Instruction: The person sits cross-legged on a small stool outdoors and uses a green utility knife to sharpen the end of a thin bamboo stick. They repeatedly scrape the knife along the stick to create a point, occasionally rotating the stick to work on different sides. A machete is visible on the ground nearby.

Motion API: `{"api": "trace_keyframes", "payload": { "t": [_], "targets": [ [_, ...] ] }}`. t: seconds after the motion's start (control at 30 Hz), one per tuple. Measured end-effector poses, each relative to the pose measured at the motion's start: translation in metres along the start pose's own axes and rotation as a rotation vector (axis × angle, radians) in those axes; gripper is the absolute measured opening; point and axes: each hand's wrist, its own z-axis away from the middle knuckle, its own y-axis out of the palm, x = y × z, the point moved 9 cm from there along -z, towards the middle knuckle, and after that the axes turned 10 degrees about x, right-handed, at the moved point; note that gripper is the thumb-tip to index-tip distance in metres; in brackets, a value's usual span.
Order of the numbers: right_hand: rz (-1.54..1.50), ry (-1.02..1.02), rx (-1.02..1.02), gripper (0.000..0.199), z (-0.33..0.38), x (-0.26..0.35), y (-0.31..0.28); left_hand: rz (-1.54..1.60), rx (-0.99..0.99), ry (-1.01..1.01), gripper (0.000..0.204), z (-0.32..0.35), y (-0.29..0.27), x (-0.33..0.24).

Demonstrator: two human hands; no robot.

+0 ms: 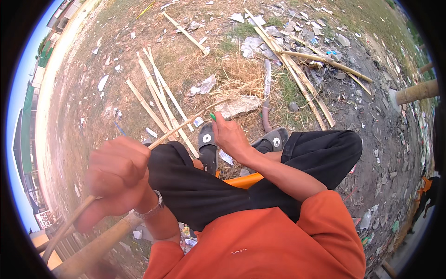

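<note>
Crumpled white paper wrappers (238, 106) lie on dry grass in the middle, just beyond the person's feet. More torn white and grey wrappers (253, 45) litter the far ground, with a small blue one (332, 53) farther right.

Left hand (118, 179) blurred; green tool (212, 116) mostly hidden in right hand (230, 137).

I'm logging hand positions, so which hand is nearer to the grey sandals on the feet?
Right. The right hand hovers just above the grey sandals, a small green thing in its grip. The left hand is nearer the camera, closed around the thin bamboo strip.
</note>
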Motion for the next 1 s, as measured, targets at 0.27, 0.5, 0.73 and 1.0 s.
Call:
{"api": "trace_keyframes", "payload": {
  "t": [0.27,0.5,0.73,1.0],
  "targets": [
    [-0.177,-0.087,-0.071,0.013,-0.001,0.009,0.002,-0.197,-0.361,-0.064,0.063,0.018,-0.017,0.0],
    [-0.134,-0.172,-0.079,0.014,-0.003,0.021,0.015,-0.328,-0.664,-0.041,0.065,0.037,-0.032,-0.012],
    [0.011,-0.079,-0.017,0.015,-0.014,-0.02,0.026,-0.343,-0.716,-0.056,0.064,0.039,-0.034,-0.011],
    [0.043,0.069,0.036,0.015,-0.014,-0.05,0.036,-0.458,-0.8,-0.095,0.063,0.036,-0.023,-0.01]
  ]
}}
